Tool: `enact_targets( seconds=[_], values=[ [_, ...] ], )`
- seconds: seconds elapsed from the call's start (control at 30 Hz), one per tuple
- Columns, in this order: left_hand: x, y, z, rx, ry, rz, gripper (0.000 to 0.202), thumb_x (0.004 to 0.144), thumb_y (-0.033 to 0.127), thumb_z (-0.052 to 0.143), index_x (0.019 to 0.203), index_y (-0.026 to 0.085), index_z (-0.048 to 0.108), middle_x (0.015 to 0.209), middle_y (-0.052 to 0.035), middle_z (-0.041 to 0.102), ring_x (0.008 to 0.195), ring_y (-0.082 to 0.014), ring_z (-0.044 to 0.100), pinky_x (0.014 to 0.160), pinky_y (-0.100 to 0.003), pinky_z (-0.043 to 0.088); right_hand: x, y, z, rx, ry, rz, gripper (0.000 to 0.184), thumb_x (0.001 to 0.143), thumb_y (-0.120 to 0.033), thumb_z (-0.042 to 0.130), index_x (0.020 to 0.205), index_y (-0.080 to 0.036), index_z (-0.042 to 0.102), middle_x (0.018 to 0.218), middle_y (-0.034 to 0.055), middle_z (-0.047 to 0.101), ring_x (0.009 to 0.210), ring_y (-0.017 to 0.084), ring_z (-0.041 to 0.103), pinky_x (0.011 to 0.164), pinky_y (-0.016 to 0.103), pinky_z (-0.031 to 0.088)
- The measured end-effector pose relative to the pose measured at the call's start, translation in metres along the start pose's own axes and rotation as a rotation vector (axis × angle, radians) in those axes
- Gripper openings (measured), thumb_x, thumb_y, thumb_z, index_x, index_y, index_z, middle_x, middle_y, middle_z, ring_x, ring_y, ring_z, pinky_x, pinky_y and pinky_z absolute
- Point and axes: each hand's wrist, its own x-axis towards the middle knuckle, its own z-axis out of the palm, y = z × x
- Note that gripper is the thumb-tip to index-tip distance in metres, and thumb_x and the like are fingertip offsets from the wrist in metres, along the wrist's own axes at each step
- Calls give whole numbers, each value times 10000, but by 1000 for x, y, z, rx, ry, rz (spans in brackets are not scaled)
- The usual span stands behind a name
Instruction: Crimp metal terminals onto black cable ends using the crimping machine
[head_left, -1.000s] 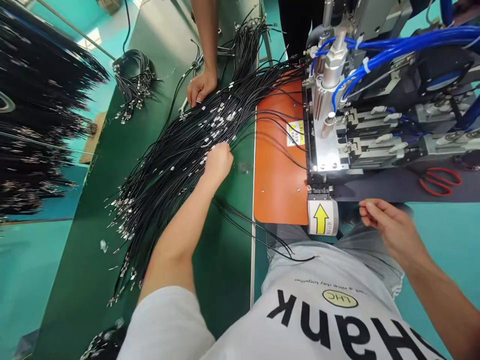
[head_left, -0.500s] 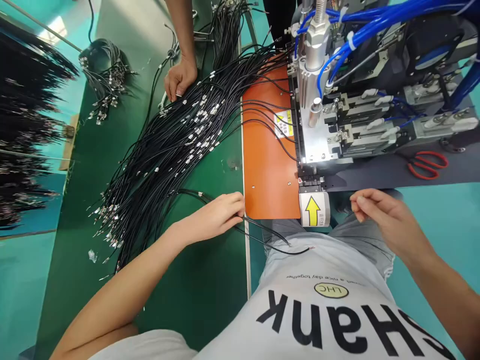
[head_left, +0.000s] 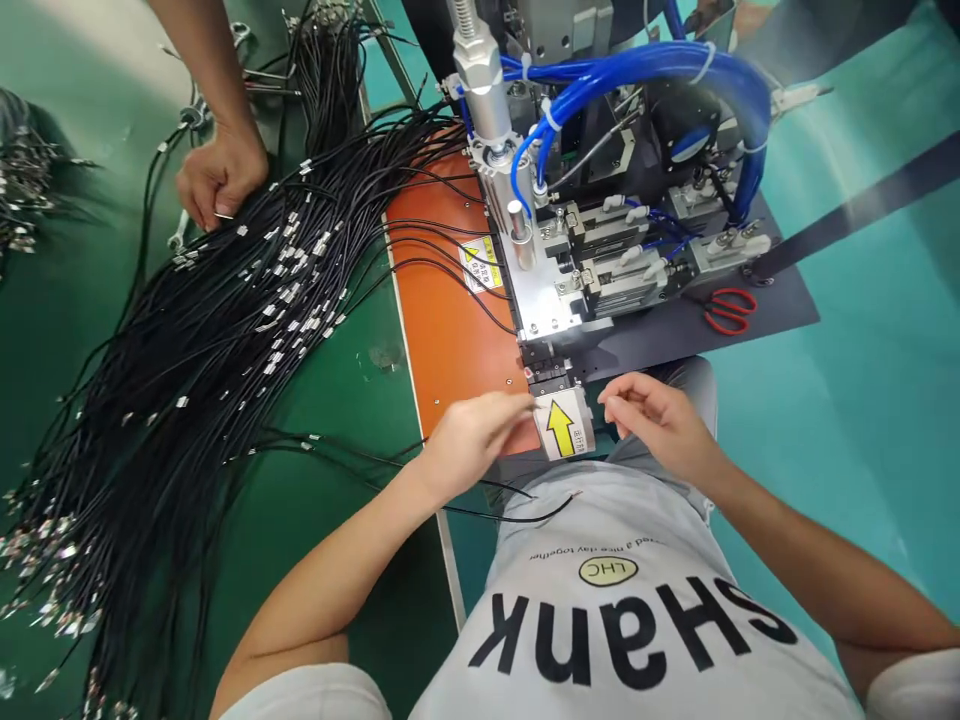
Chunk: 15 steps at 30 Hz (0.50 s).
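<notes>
My left hand (head_left: pixel 480 440) is closed in a pinch over the orange plate (head_left: pixel 442 340), its fingertips at the white block with a yellow arrow (head_left: pixel 560 425). A thin black cable runs from the table into this hand; its end is hidden by the fingers. Two more loose black cables (head_left: pixel 517 519) pass below the hand, their tips lying over my shirt. On the block's other side, my right hand (head_left: pixel 656 415) is closed with thumb and fingertips together. Whatever it may hold is too small to make out.
A large heap of black cables with white tags (head_left: pixel 202 320) covers the green table (head_left: pixel 375 550). Another person's hand (head_left: pixel 225 175) rests at its far edge. Beyond the plate stands a machine with blue hoses (head_left: pixel 637 75); red-handled scissors (head_left: pixel 730 310) lie beside it.
My left hand has moved right, from the table edge to the arrow block, with a cable. My right hand has come closer to the block. The camera view has shifted right.
</notes>
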Motion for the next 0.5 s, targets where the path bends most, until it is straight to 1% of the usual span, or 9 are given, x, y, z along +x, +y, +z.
enact_targets(
  seconds=[0.03,0.07,0.13,0.23,0.3,0.37,0.43,0.5],
  values=[
    [-6,-8,1,-15,64,-82,241,989,256,489,1162,197,646,1049,-54,739,925,-161,700,809,-273,544,0,2,2,-48,10,-23,138,941,-352,589,988,-232,639,781,-12,614,660,119,551,629,275,440],
    [-12,-14,1,-27,105,-145,244,987,266,502,1166,200,654,1095,-55,739,976,-168,703,861,-281,547,0,2,6,-99,17,-56,129,936,-332,596,1009,-239,646,781,-11,614,674,124,558,630,279,439],
    [-22,-17,-3,-47,128,-193,243,980,269,520,1159,194,666,1134,-58,734,1022,-174,701,915,-284,545,5,0,17,-188,25,-145,150,914,-287,627,1055,-247,657,818,-6,624,693,127,565,644,285,442],
    [-21,-7,-4,-47,112,-157,245,978,251,518,1168,181,656,1104,-65,733,981,-169,702,885,-277,548,16,-9,38,-238,23,-299,261,859,-254,699,1116,-240,655,945,11,644,665,106,558,662,288,458],
    [-13,3,-3,-21,95,-128,232,985,245,500,1148,181,652,1033,-63,730,903,-162,695,820,-278,547,23,-15,47,-237,34,-399,207,860,-234,699,1066,-231,674,959,15,658,671,103,568,663,281,465],
    [-4,10,0,2,71,-120,226,990,251,486,1135,183,644,959,-62,710,834,-159,667,763,-285,533,27,-18,49,-238,51,-473,84,883,-194,660,957,-222,690,902,9,673,710,113,582,666,273,465],
    [5,15,2,-4,58,-122,229,984,268,498,1158,176,615,955,-71,682,834,-166,637,759,-298,518,28,-19,46,-254,68,-488,81,891,-156,629,878,-214,685,842,3,677,725,119,580,666,269,461],
    [12,18,5,-51,59,-104,217,978,267,509,1153,171,594,973,-74,669,854,-166,619,773,-298,507,27,-19,40,-267,72,-445,85,887,-153,628,851,-208,681,822,1,681,721,121,577,663,272,458]
  ],
)
